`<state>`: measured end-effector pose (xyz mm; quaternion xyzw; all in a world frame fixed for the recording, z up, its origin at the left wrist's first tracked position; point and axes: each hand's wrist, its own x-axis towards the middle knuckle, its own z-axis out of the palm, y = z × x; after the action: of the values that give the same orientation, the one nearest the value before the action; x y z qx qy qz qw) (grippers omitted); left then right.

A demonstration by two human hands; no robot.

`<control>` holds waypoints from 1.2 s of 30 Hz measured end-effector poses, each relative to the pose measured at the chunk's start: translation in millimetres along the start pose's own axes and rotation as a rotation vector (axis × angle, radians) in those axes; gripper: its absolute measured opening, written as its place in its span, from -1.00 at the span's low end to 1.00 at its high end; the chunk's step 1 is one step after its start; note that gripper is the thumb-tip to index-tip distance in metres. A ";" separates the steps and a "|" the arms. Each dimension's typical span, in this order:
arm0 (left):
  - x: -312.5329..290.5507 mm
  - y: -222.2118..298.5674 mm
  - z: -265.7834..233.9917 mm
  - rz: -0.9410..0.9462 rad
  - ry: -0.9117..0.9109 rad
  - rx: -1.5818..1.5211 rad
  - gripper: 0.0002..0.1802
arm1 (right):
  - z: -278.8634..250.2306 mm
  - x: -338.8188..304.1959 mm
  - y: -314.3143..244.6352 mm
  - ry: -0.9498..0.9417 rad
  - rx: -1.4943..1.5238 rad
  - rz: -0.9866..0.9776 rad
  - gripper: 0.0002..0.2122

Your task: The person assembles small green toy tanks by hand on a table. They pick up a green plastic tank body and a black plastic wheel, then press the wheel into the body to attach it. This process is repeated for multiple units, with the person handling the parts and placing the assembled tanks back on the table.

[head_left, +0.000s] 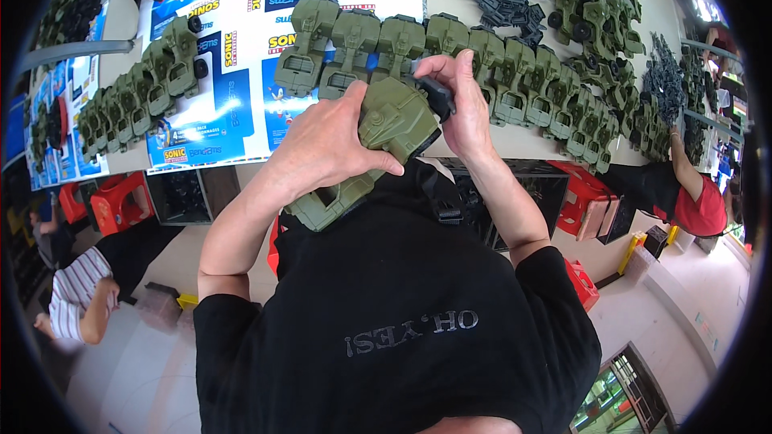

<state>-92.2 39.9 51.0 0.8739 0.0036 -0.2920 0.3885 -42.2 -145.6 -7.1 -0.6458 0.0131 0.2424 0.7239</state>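
Note:
An olive-green plastic toy vehicle body (398,122) is tilted in front of my chest, at the near edge of the table. My left hand (326,141) is wrapped over its middle, with the thumb along the near side. At the vehicle's right end, my right hand (465,108) grips a dark grey plastic part (437,99) between curled fingers and thumb. The part touches the body's end; whether it is fastened I cannot tell. Just beyond my hands stands a long row of similar green vehicle bodies (402,40), side by side.
Loose dark grey plastic parts (494,0) are heaped at the back, beside piled green vehicles (591,4). Another vehicle row (145,96) with black wheels stands left on blue-and-white printed sheets (241,124). Red stools (121,205) and people (80,297) flank the table.

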 end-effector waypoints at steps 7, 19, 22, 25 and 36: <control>2.5 5.4 -1.3 0.002 -0.020 -0.006 -0.14 | 0.7 0.2 3.6 -0.035 0.084 -0.017 -0.45; 4.0 8.0 -3.7 -0.082 -0.160 -0.008 -0.02 | -7.0 -1.1 -12.0 -0.402 0.265 0.358 -0.46; 6.0 4.8 -2.9 -0.063 -0.196 -0.037 -0.02 | -11.8 1.8 -10.7 -0.432 0.293 0.464 -0.42; 6.7 6.1 1.3 -0.042 -0.175 -0.030 -0.03 | -5.6 0.7 -9.0 -0.418 0.226 0.378 -0.38; -12.6 13.4 7.6 0.162 -0.035 0.009 -0.16 | -11.0 -23.4 -3.2 -0.466 -0.158 -0.165 -0.36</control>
<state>-103.4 28.1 62.5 0.8679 -0.0753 -0.2746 0.4071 -58.4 -163.9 1.7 -0.6260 -0.2256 0.3250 0.6720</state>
